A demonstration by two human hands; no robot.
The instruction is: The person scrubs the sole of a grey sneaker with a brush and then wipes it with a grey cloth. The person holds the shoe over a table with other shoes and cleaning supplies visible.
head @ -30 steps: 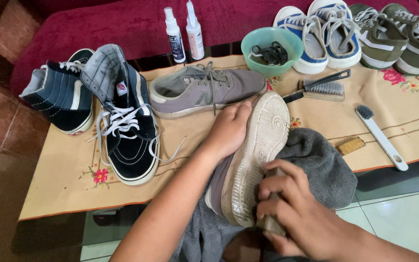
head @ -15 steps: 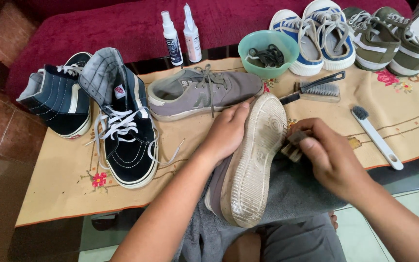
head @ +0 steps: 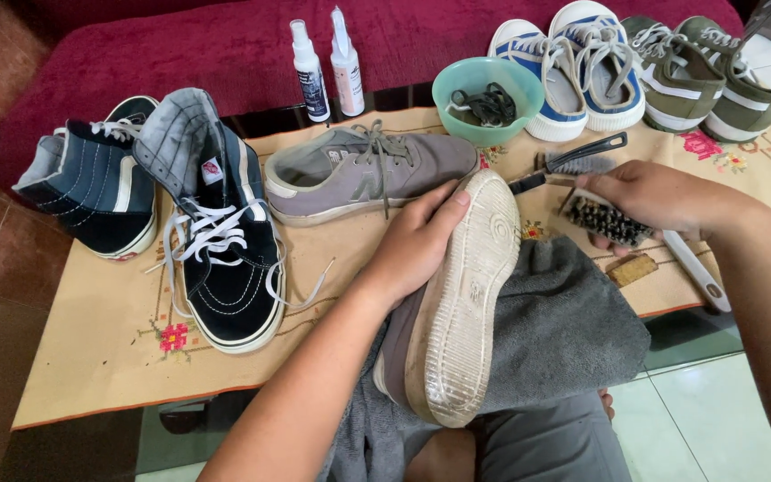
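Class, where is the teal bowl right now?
The teal bowl sits at the table's far edge, between the spray bottles and the blue sneakers.

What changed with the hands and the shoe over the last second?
The right hand left the grey towel on the lap, moved up and outward to the table, and now grips a dark-bristled brush. The left hand stayed clamped on the grey shoe, sole up. The other shoes, spray bottles and green bowl did not move.
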